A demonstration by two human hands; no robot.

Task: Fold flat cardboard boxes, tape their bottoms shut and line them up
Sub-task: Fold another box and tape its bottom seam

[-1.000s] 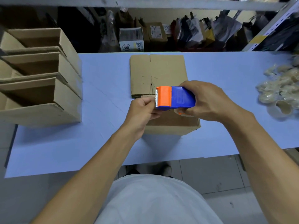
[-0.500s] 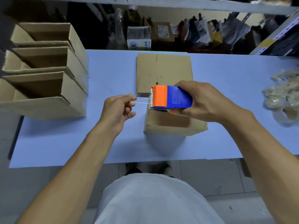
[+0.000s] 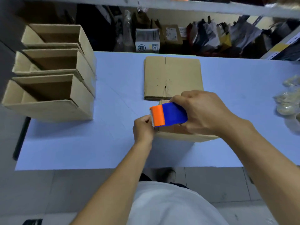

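Observation:
A folded cardboard box (image 3: pixel 183 137) stands bottom-up near the front edge of the blue table (image 3: pixel 113 98). My right hand (image 3: pixel 204 111) grips an orange and blue tape dispenser (image 3: pixel 168 116) just above the box's left end. My left hand (image 3: pixel 143 129) is pinched at the dispenser's orange cutter end, against the box's left edge; the tape itself is too thin to make out. A stack of flat cardboard blanks (image 3: pixel 172 77) lies behind the box. Three open folded boxes (image 3: pixel 53 95) stand in a row at the table's left.
Crumpled clear tape scraps and a tape roll (image 3: pixel 289 101) lie at the table's right edge. Shelving with packages and bags (image 3: pixel 172 36) runs along the far side. A shelf board (image 3: pixel 178 4) overhangs the back. Tiled floor shows below the table's front edge.
Half a second ago my left hand had drawn a strip of tape out to the left; it has come back to the dispenser's cutter end. The dispenser dropped lower over the box.

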